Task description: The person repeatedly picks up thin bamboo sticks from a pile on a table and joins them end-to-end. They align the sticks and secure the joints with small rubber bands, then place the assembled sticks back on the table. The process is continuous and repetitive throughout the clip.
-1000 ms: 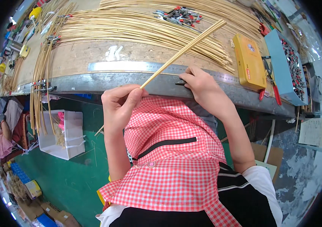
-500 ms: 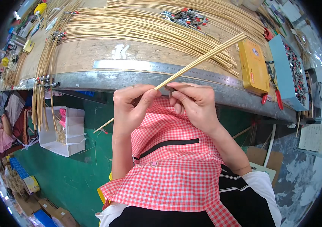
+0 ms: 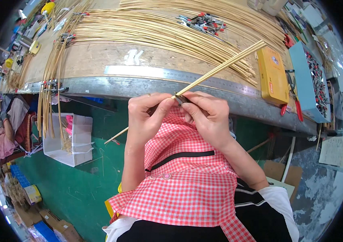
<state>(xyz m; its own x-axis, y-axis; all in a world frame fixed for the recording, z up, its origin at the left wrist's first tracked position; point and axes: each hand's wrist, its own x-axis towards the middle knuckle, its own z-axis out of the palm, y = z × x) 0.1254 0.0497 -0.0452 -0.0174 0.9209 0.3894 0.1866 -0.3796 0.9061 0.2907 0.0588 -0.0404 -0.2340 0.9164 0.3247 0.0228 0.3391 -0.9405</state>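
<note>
A thin bundle of pale bamboo strips (image 3: 224,66) slants across in front of me, its upper end over the bench and its lower end past my left wrist. My left hand (image 3: 147,117) pinches the bundle between thumb and fingers. Close beside it, my right hand (image 3: 208,115) grips a small dark metal clip (image 3: 180,98). That clip meets the strips right by the left fingertips; whether its jaws are closed round them I cannot tell. Near the strips' lower end shows a small red-tipped piece, too small to name.
Long bamboo strips (image 3: 139,30) cover the bench, with a pile of red-tipped clips (image 3: 203,23) on them. A steel ruler (image 3: 139,71) lies along the front edge. At right are a yellow tin (image 3: 271,74), red-handled pliers (image 3: 296,105) and a blue box (image 3: 300,76) of clips.
My right hand has brought the dark clip up against the strips beside my left fingertips. The whole scene has shifted slightly to the right in view.
</note>
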